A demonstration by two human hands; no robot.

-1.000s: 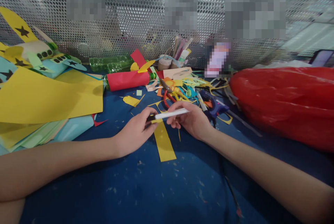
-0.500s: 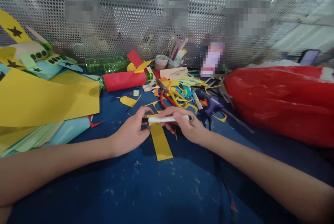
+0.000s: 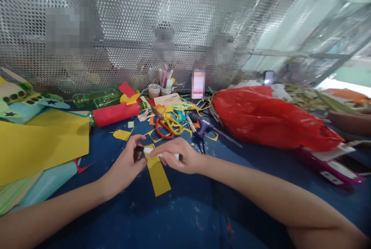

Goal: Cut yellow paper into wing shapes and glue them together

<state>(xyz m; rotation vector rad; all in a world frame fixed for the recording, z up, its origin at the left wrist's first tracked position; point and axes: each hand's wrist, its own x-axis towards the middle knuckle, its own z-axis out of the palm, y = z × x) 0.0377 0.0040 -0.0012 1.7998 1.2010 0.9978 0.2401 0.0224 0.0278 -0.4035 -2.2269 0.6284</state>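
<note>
A white marker (image 3: 148, 150) with black ends lies across both my hands, above a yellow paper strip (image 3: 159, 181) on the blue table. My right hand (image 3: 181, 156) is closed around the marker's barrel, its index finger stretched along it. At the other end, the fingers of my left hand (image 3: 131, 160) curl round the dark cap end. Whether the cap is still seated is hard to make out. The strip's upper end shows a curved outline, partly covered by the hands.
Behind the hands lie scissors (image 3: 165, 125), a blue glue gun (image 3: 203, 125) and paper scraps. A red-wrapped bottle (image 3: 116, 114) and yellow sheets (image 3: 43, 144) are on the left. A red plastic bag (image 3: 261, 117) bulges at right. A phone (image 3: 198, 84) stands against the perforated silver sheet (image 3: 130, 21).
The view has swung right and up, so the table things sit further left and lower. My right hand has turned, and the marker now slants; more of the right side shows.
</note>
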